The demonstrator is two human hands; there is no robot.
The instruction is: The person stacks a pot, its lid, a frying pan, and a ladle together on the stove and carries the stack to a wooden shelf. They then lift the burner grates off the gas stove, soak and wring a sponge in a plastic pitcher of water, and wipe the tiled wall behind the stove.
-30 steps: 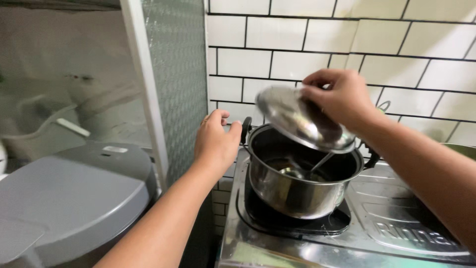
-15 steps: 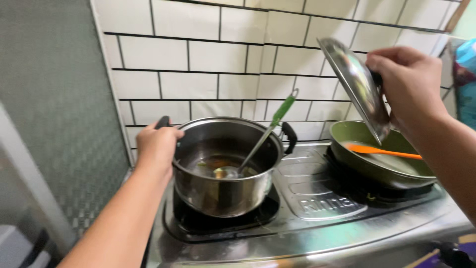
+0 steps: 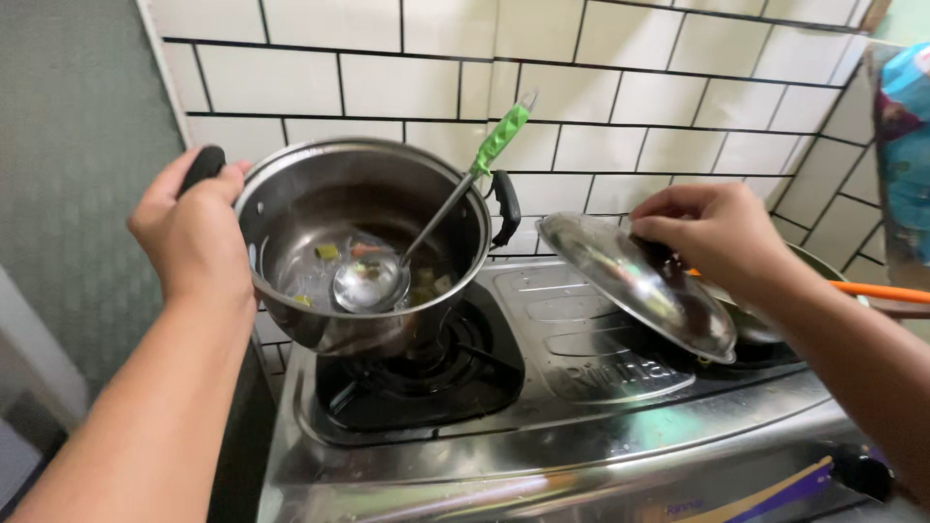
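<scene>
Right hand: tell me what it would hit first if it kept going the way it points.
The right hand holds the lid and points left. It would likely meet the pot handle first; depth is unclear.

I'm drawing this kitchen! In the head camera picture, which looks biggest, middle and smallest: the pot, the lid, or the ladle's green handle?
1. Steel pot, held at its handle by the left hand.
2. Steel lid, held tilted by the right hand; it is seen at a slant, so it looks smaller than it is.
3. Green ladle handle, clearly smallest.
</scene>
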